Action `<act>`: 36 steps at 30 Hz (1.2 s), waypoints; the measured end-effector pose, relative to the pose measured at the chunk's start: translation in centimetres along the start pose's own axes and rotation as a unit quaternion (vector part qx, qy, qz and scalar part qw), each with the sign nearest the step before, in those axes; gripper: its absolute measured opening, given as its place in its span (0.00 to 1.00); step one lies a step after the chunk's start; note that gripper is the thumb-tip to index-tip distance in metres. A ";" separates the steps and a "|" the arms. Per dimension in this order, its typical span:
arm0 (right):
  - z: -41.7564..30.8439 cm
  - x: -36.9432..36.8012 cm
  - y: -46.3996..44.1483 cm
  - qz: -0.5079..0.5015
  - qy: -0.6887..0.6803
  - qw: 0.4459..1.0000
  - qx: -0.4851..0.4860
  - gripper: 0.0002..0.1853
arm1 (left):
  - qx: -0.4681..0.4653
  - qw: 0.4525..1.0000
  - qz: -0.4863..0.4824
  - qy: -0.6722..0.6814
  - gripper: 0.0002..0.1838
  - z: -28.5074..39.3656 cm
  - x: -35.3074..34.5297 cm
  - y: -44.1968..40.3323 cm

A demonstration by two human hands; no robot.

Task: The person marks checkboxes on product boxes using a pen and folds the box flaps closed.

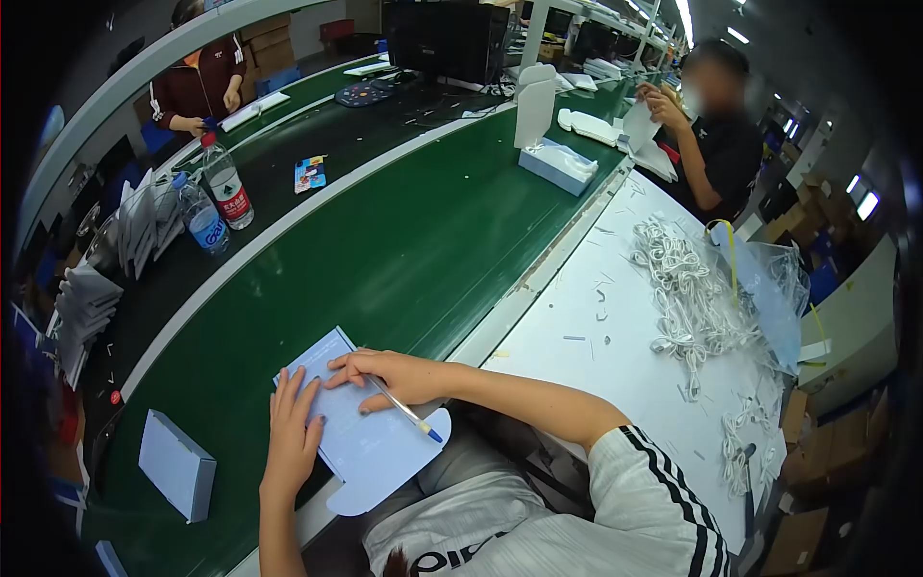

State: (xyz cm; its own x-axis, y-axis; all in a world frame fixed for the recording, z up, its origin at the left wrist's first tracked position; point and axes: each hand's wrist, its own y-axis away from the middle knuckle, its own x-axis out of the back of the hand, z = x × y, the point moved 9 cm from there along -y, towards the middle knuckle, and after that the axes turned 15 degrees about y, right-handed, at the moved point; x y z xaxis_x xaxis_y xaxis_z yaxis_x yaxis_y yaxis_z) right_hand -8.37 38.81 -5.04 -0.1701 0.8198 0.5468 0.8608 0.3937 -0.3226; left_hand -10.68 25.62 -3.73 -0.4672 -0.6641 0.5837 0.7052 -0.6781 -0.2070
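1. My left hand (293, 418) — fingers apart, flat on the pale box (361, 423), at the green belt's (356, 260) near edge.
2. My right (396, 375): fingers curled, clamped on a pen (409, 413).
3. Flap (380, 486) untucked — box looks part-folded.

- Green belt (413, 236) between pale rails
- White tabletop (548, 370) alongside, right
- Black monitor (447, 40) beyond the belt
- Strip light (686, 23) glowing overhead
- Cardboard boxes (829, 457) stacked at right
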 end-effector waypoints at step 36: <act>1.2 1.7 4.5 -0.046 0.202 0.978 0.008 0.19 | -0.070 0.982 0.019 -0.177 0.33 1.4 -1.3 5.5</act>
State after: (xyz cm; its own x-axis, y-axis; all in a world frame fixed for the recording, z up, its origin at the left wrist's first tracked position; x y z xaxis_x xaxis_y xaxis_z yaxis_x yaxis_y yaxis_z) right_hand -5.34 42.50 -6.45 -0.0399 0.5504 0.8339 0.8423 0.4675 -0.2682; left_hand -5.43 23.19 -4.56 -0.2109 -0.5556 0.8043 0.6266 -0.7083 -0.3250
